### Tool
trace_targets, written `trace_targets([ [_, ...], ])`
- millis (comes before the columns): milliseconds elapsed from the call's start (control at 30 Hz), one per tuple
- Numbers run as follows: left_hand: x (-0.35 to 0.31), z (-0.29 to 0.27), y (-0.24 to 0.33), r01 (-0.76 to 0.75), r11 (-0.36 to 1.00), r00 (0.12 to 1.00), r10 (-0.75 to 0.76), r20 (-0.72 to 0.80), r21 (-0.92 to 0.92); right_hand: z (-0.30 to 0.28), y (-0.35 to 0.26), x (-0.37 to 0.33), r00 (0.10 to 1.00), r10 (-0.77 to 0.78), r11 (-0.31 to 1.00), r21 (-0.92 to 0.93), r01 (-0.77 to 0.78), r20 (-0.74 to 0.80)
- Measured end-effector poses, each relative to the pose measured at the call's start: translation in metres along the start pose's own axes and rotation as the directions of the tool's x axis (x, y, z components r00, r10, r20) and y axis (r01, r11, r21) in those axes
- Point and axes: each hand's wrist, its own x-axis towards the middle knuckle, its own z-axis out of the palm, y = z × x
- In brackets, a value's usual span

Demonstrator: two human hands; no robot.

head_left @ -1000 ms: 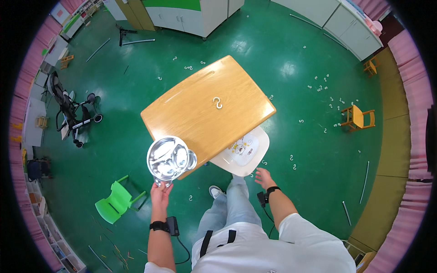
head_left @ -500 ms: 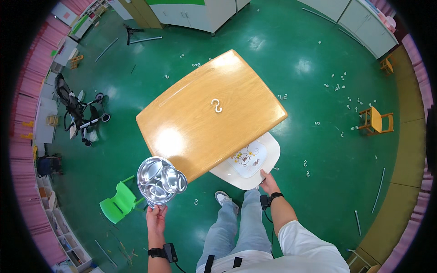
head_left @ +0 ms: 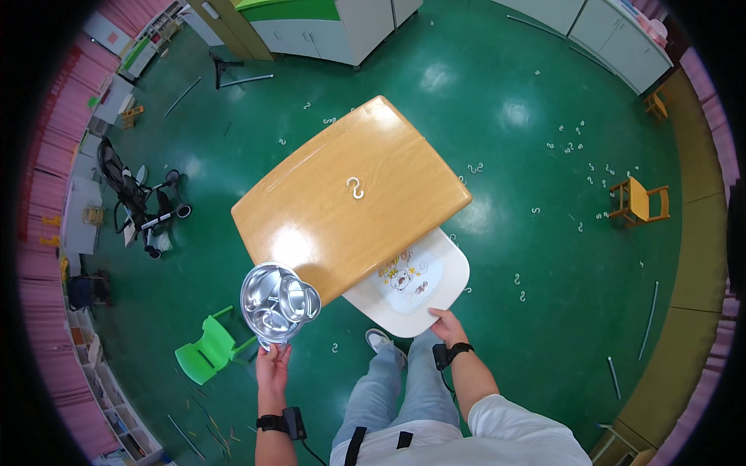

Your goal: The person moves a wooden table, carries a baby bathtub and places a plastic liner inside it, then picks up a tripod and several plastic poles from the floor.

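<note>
left hand (head_left: 273, 367) grip pinches the near rim of the steel divided tray (head_left: 280, 302), held beside the desk (head_left: 350, 210) corner; right hand (head_left: 448, 327) grips the white chair (head_left: 412, 286) edge.

a playroom or kindergarten room: a green floor (head_left: 497, 93), child-sized chairs in green (head_left: 206, 349) and yellow (head_left: 641, 200), a low wooden counter (head_left: 350, 210), a white seat with a cartoon bear (head_left: 412, 283), a small stroller (head_left: 136, 202), and pink shelving (head_left: 47, 256) along the wall.
</note>
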Motion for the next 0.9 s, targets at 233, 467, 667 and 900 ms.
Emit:
trace_targets([
  [233, 0.014, 0.014, -0.001, 0.063, 0.996, 0.998, -0.065, 0.025, 0.062, -0.016, 0.002, -0.035, 0.998, 0.033, 0.999, 0.037, -0.031, -0.059],
  [467, 0.041, 0.019, -0.009, 0.065, 0.995, 0.995, -0.07, 0.071, 0.069, -0.042, 0.008, -0.096, 0.994, 0.004, 0.991, 0.131, 0.01, -0.11],
  [667, 0.069, 0.042, -0.025, 0.121, 0.992, 0.989, -0.124, 0.075, 0.041, -0.108, 0.009, -0.158, 0.982, -0.144, 0.978, 0.135, 0.161, -0.126],
  [900, 0.098, 0.047, -0.033, 0.136, 0.99, 0.965, -0.143, 0.221, 0.047, -0.123, 0.023, -0.254, 0.919, -0.274, 0.938, 0.133, 0.32, -0.283],
])
